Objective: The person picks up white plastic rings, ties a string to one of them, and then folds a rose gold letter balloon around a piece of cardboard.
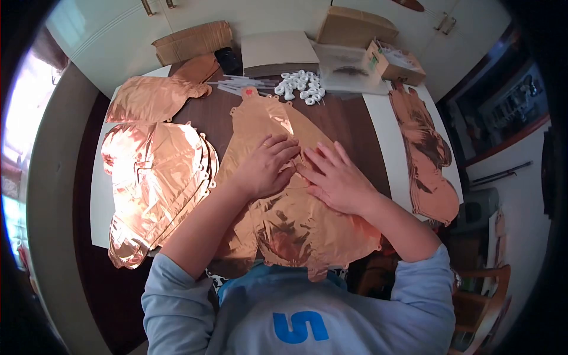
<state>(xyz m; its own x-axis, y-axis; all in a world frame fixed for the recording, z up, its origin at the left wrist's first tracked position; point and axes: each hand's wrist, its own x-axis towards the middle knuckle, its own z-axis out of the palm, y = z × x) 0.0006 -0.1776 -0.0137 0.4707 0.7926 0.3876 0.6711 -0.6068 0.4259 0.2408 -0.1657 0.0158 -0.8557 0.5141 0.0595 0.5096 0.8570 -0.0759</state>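
A large, flat copper-coloured foil balloon [283, 228] lies in front of me, hanging over the near table edge by my body. At its far end is a tab with a red spot. My left hand [267, 167] rests on the middle of the foil, fingers bent and close together, with thumb and fingertips closing on a small crease. Beside it, my right hand [340, 182] lies on the same foil with its fingers spread, the index fingertip near the left hand's thumb. What sits exactly under the fingertips is hidden.
Stacked foil balloons [155, 171] lie on the left and more folded foil [421, 148] on the right. Behind are white ribbon rolls [300, 84], thin white straws [239, 83], a pale flat stack [278, 52] and an open cardboard box [397, 62]. A wooden chair [494, 284] stands at right.
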